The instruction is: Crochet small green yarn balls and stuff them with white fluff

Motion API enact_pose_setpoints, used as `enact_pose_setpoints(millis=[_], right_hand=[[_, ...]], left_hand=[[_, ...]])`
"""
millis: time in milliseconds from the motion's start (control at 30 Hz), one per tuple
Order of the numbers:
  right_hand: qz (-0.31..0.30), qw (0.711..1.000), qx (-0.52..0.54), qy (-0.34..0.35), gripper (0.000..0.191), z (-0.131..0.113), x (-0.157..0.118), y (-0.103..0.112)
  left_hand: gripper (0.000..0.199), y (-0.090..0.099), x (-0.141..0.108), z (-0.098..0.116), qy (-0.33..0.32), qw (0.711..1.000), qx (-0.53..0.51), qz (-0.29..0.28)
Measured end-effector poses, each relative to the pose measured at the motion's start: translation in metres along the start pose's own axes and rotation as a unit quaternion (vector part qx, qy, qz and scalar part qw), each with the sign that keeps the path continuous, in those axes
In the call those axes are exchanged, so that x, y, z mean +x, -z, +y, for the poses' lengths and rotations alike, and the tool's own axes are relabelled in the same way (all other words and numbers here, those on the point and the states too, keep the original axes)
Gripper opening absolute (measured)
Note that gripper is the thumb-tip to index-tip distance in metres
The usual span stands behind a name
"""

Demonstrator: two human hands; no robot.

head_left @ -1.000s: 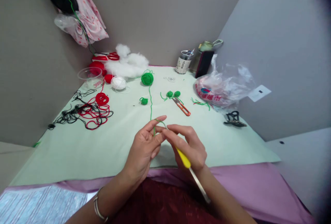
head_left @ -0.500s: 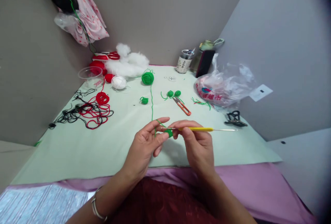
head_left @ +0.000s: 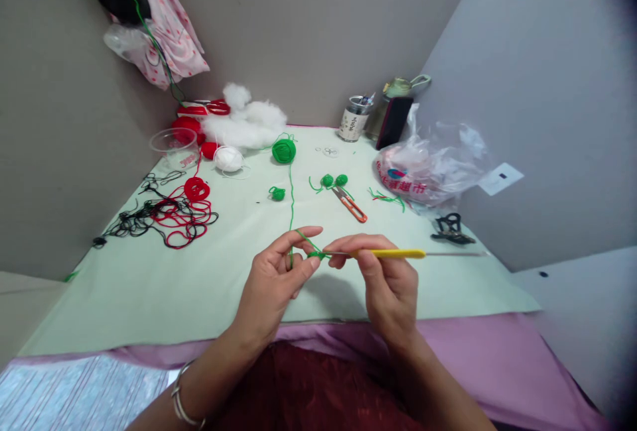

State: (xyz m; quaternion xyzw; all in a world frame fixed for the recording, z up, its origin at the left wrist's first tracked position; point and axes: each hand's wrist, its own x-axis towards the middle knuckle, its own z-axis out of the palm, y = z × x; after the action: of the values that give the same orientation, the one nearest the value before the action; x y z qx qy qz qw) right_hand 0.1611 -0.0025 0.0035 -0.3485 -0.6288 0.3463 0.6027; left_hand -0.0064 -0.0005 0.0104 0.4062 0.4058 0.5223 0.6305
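Between the thumb and fingers of my left hand is a small green crochet piece, mostly hidden by the fingertips. Green yarn runs from the green yarn ball over my raised left index finger. My right hand is closed round the yellow handle of a crochet hook, held nearly level. The hook's thin left end meets the green piece; its bare metal shaft points right. Beyond my hands lie a small green crocheted ball, two more beside each other, and orange thread snips.
Tangled black and red yarn lies at the left. White stuffing, a white yarn ball and a clear cup stand behind it. At the right are a plastic bag, a phone, a pen jar and a black clip.
My right hand and the hook have shifted right and slightly down, drawing the tip back toward the right edge of the green piece. My left hand has tilted slightly, hiding more of the piece.
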Motion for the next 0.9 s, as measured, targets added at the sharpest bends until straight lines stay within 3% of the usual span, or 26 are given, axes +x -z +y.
enact_pose_setpoints(millis=[167,267,367,467,567,633,733,800,900], right_hand=[[-0.070,0.984,-0.131,0.097,0.023,-0.006,-0.001,0.006],[-0.065,0.980,-0.153,0.110,0.023,-0.006,0.000,0.006],[-0.049,0.977,-0.163,0.129,0.023,-0.002,0.000,0.003],[-0.041,0.952,-0.228,0.199,0.027,0.006,-0.003,-0.002],[-0.033,0.915,-0.316,0.250,0.041,0.013,-0.008,-0.004],[-0.023,0.905,-0.334,0.262,0.045,0.014,-0.010,-0.003],[0.009,0.948,-0.245,0.204,0.037,0.010,-0.008,-0.001],[0.038,0.983,-0.136,0.116,0.028,0.005,-0.005,-0.001],[0.062,0.998,0.011,0.022,0.023,0.002,0.001,-0.002]], left_hand=[[0.025,-0.003,-0.002,0.000,-0.093,0.988,0.116,0.052],[0.025,-0.004,-0.004,-0.003,-0.176,0.966,0.174,0.070],[0.024,-0.006,-0.005,-0.005,-0.197,0.959,0.186,0.080],[0.023,-0.009,-0.005,-0.005,-0.159,0.974,0.139,0.086],[0.041,-0.011,-0.004,-0.004,-0.042,0.998,0.020,0.044],[0.054,-0.009,-0.001,-0.001,0.047,0.996,-0.075,-0.011],[0.052,-0.003,0.004,0.003,0.105,0.980,-0.161,-0.049],[0.045,0.000,0.006,0.006,0.096,0.980,-0.173,-0.036],[0.037,0.001,0.006,0.007,0.074,0.984,-0.160,-0.023]])
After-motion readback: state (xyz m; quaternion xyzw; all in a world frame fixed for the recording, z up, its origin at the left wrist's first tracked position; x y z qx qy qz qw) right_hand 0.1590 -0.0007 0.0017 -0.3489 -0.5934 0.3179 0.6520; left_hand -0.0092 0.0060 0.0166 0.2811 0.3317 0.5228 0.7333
